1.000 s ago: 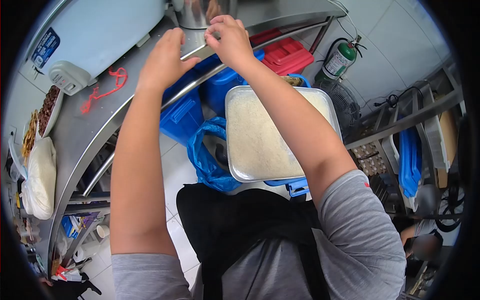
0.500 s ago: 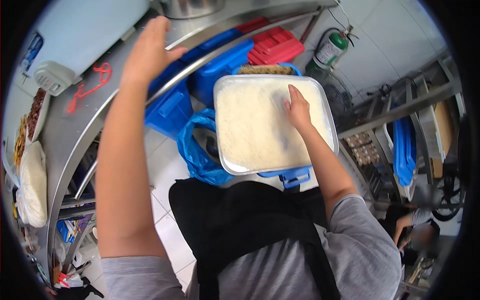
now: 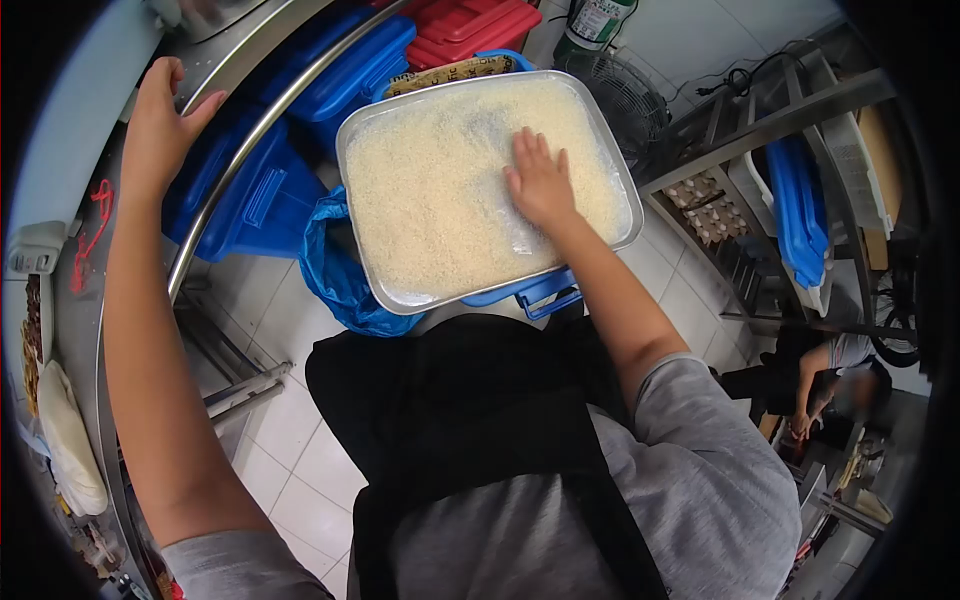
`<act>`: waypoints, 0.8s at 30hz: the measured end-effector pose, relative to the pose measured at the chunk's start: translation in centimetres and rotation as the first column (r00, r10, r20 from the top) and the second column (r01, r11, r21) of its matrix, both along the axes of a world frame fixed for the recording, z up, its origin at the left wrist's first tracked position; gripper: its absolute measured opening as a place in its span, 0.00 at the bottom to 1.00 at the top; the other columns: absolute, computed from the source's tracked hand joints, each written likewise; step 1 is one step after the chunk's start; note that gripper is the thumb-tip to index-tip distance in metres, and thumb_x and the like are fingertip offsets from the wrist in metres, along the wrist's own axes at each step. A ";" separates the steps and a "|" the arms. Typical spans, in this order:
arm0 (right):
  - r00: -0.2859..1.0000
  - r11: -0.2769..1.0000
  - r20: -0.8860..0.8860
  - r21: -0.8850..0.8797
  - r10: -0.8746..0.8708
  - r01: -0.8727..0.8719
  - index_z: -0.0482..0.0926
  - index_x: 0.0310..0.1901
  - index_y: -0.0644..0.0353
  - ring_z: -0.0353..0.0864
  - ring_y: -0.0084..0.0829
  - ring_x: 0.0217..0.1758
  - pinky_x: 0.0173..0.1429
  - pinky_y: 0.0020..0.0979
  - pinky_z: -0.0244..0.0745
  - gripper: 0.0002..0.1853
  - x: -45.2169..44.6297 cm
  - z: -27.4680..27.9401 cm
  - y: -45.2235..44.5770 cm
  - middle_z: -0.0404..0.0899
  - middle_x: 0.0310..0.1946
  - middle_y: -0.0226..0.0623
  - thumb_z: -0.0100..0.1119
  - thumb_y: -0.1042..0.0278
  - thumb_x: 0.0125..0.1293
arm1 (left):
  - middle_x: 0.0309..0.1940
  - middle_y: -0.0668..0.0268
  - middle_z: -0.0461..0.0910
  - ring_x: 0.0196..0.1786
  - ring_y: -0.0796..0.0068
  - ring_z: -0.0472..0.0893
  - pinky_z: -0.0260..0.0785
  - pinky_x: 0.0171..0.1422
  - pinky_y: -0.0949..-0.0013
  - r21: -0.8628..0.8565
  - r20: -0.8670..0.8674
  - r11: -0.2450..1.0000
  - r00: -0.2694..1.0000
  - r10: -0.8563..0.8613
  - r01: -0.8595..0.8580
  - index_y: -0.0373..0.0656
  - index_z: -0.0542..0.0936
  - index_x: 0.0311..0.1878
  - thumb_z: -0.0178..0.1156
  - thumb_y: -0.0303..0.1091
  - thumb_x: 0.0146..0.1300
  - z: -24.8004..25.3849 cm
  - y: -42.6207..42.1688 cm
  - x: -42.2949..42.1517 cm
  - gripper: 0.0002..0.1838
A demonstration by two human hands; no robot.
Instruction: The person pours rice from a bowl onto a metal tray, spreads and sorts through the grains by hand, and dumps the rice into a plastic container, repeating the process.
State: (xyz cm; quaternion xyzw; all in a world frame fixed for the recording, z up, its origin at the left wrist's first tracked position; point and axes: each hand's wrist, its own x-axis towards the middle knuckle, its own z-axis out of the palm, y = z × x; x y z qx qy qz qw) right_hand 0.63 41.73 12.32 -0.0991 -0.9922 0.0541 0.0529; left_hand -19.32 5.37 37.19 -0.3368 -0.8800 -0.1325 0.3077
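My right hand lies palm down with fingers spread on white rice grains. The rice covers a large rectangular metal tray in front of my apron. Close to this hand the layer is thin, and the shiny tray bottom shows in patches. My left hand is raised at the upper left, near the steel counter; its thumb stands apart from bent fingers and nothing is seen in it. Whether it touches the counter I cannot tell.
Blue lidded bins and a red bin stand under the counter. A blue plastic bag hangs left of the tray. A fan, gas cylinder and shelves with egg trays are at right. Another person works there.
The view has turned, so tray and counter appear farther left. My right hand is still on the rice, its fingers more spread, and a bare patch shows below it. My left hand stays raised.
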 end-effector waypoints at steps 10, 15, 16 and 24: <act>0.989 0.975 0.022 -0.168 0.149 -0.144 0.49 0.76 0.56 0.42 0.37 0.81 0.80 0.53 0.35 0.32 -1.2 -0.9 -5.4 0.44 0.78 0.37 0.33 0.53 0.74 | 0.34 0.59 0.69 0.36 0.65 0.70 0.69 0.46 0.66 -0.088 0.049 0.993 0.996 0.078 -0.074 0.38 0.69 0.45 0.71 0.44 0.56 0.5 0.2 0.1 0.26; 0.991 0.990 -0.054 0.068 -0.121 0.125 0.49 0.76 0.56 0.42 0.37 0.81 0.80 0.52 0.35 0.32 -2.9 0.3 4.1 0.43 0.79 0.36 0.31 0.49 0.76 | 0.33 0.59 0.69 0.35 0.63 0.70 0.69 0.43 0.65 -0.084 0.051 0.994 0.995 0.081 -0.076 0.39 0.68 0.43 0.72 0.45 0.55 0.4 0.2 0.1 0.26; 0.991 0.990 -0.053 0.070 -0.121 0.125 0.49 0.76 0.56 0.42 0.37 0.81 0.80 0.52 0.35 0.32 -3.0 0.0 4.6 0.43 0.79 0.36 0.31 0.49 0.76 | 0.33 0.59 0.69 0.35 0.63 0.70 0.69 0.43 0.65 -0.083 0.053 0.994 0.995 0.080 -0.076 0.39 0.68 0.43 0.72 0.45 0.55 0.4 0.1 0.2 0.26; 0.974 0.964 0.067 -0.170 0.218 -0.205 0.49 0.76 0.55 0.42 0.38 0.81 0.80 0.51 0.36 0.33 -2.0 -1.5 -2.7 0.44 0.78 0.37 0.31 0.47 0.76 | 0.34 0.59 0.68 0.36 0.63 0.70 0.69 0.43 0.65 -0.084 0.047 0.995 0.997 0.066 -0.062 0.39 0.68 0.43 0.72 0.43 0.55 0.5 0.2 0.2 0.25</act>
